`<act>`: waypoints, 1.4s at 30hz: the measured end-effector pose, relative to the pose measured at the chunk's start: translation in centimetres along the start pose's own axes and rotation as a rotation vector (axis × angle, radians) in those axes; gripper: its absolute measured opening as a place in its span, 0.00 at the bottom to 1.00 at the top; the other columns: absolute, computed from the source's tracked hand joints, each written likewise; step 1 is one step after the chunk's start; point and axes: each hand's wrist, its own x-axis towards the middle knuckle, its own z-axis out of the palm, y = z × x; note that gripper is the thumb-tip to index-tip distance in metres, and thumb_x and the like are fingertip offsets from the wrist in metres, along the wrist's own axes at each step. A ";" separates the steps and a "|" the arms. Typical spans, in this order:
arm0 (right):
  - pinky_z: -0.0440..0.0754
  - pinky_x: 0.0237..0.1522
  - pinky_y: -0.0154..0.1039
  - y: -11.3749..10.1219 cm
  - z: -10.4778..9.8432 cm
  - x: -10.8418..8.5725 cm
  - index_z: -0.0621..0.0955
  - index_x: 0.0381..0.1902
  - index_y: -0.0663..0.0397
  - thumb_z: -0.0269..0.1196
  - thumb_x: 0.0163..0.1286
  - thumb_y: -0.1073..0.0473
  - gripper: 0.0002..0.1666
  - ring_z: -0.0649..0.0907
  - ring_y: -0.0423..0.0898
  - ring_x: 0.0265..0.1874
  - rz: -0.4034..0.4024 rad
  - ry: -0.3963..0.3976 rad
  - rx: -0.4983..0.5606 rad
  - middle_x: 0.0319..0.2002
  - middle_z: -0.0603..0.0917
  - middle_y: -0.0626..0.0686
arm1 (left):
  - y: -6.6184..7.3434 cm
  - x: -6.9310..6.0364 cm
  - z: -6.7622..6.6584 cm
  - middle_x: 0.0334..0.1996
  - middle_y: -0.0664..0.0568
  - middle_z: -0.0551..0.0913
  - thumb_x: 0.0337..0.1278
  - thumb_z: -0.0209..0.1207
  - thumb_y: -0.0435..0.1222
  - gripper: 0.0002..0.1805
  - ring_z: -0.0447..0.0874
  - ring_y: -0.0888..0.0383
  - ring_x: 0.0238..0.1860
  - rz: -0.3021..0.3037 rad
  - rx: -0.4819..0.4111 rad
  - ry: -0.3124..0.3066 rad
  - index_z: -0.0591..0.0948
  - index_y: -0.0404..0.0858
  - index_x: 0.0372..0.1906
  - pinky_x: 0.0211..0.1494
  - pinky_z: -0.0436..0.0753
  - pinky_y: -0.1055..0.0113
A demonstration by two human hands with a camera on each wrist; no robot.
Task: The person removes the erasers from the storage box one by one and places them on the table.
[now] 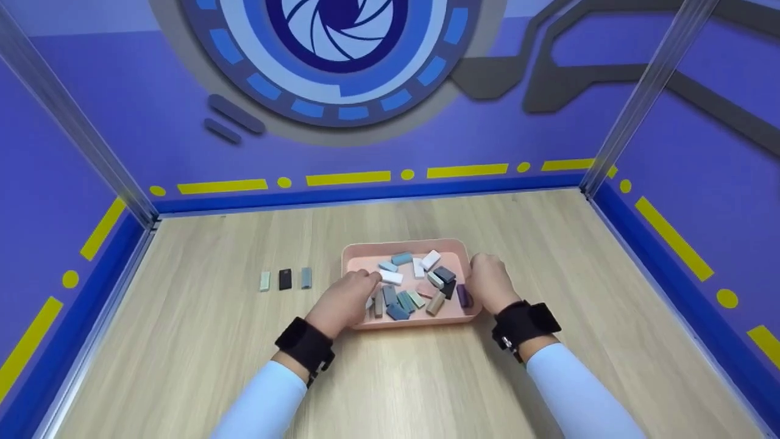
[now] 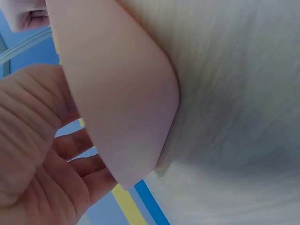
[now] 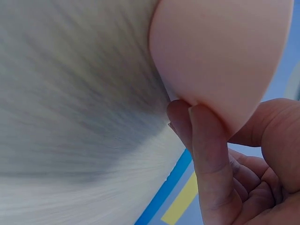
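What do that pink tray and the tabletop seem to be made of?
The pink tray looks like matte plastic: smooth, thin, evenly coloured walls. The tabletop could be wood or wood-look laminate, with pale streaky grain and a soft sheen.

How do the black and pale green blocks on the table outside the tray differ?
The black block looks wider, the pale green block slimmer. The black block sits mid-row, the pale green block at the row's left end. Both lie on the table, outside the pink tray.

Three blocks (image 1: 285, 279) lie in a row on the table (image 1: 402, 378), at nine o'clock from the tray (image 1: 420, 325) with scattered blocks (image 1: 435, 280) inside.
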 end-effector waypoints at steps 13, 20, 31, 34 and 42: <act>0.68 0.18 0.36 -0.2 -0.5 0.1 0.74 0.15 0.55 0.54 0.53 0.69 0.10 0.74 0.46 0.18 0.058 -0.122 0.052 0.17 0.74 0.51 | 0.3 -0.1 0.4 0.30 0.51 0.80 0.54 0.57 0.27 0.16 0.73 0.60 0.28 0.043 0.029 0.031 0.75 0.39 0.49 0.32 0.75 0.67; 0.65 0.18 0.36 -0.2 -0.8 0.4 0.71 0.13 0.55 0.54 0.52 0.69 0.12 0.70 0.46 0.17 0.021 -0.082 0.023 0.15 0.70 0.49 | 0.0 0.1 0.0 0.26 0.51 0.80 0.53 0.55 0.26 0.11 0.74 0.60 0.26 0.064 0.111 0.054 0.77 0.38 0.43 0.29 0.75 0.66; 0.67 0.16 0.36 0.4 -0.3 0.1 0.74 0.14 0.56 0.56 0.50 0.69 0.09 0.73 0.46 0.16 0.035 -0.073 0.038 0.16 0.75 0.51 | -1.8 -0.3 -4.6 0.44 0.53 0.81 0.47 0.64 0.32 0.23 0.80 0.58 0.44 -0.128 -0.204 0.145 0.78 0.45 0.52 0.47 0.80 0.63; 0.68 0.17 0.36 0.4 -0.3 0.1 0.75 0.15 0.56 0.57 0.51 0.68 0.08 0.74 0.46 0.17 0.030 -0.063 0.035 0.17 0.76 0.51 | -2.9 -0.7 -6.1 0.43 0.54 0.81 0.49 0.64 0.34 0.20 0.79 0.59 0.45 -0.145 -0.217 0.271 0.78 0.45 0.50 0.48 0.81 0.64; 0.69 0.18 0.36 0.4 -0.2 0.3 0.75 0.15 0.56 0.55 0.51 0.69 0.08 0.75 0.47 0.18 0.028 -0.073 0.038 0.17 0.78 0.53 | -6.8 -2.3 -7.7 0.43 0.48 0.83 0.50 0.62 0.35 0.17 0.83 0.54 0.43 -0.252 -0.299 0.618 0.80 0.40 0.48 0.44 0.82 0.63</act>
